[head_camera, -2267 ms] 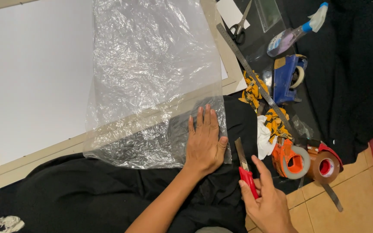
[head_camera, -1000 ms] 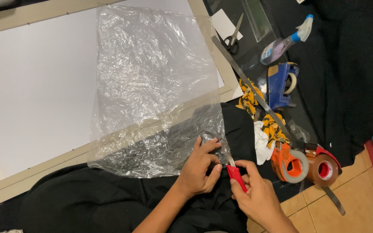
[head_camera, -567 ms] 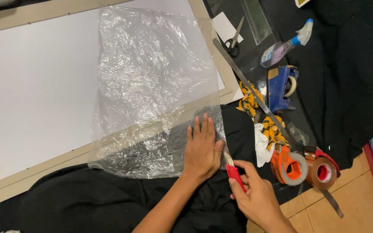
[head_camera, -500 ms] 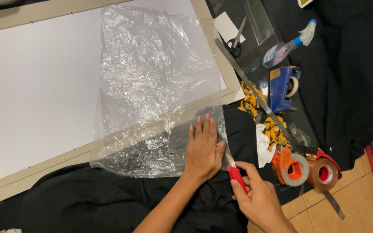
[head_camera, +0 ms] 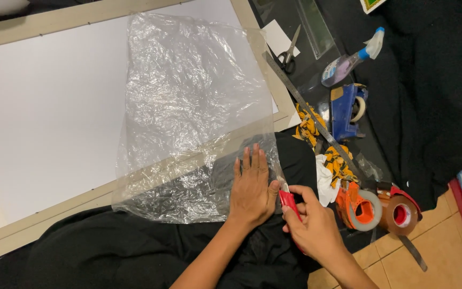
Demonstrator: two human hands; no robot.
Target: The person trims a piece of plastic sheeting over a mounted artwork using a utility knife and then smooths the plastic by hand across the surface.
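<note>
Crinkled glossy plastic sheet (head_camera: 188, 107) (clear); matt black cloth (head_camera: 108, 251); smooth white board (head_camera: 44, 107); metal ruler (head_camera: 316, 123).

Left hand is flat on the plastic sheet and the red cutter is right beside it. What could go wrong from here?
1. The red cutter in the right hand sits right against the left hand; a slip could nick the thumb.
2. The plastic sheet lies on black cloth at the cut, so the blade may snag or slice the fabric.
3. The crinkled sheet is pinned at one corner only and could bunch, giving a ragged edge.

Two tape dispensers (head_camera: 360, 206); one scissors (head_camera: 289, 52); one ruler (head_camera: 316, 121); one spray bottle (head_camera: 351, 59).
</note>
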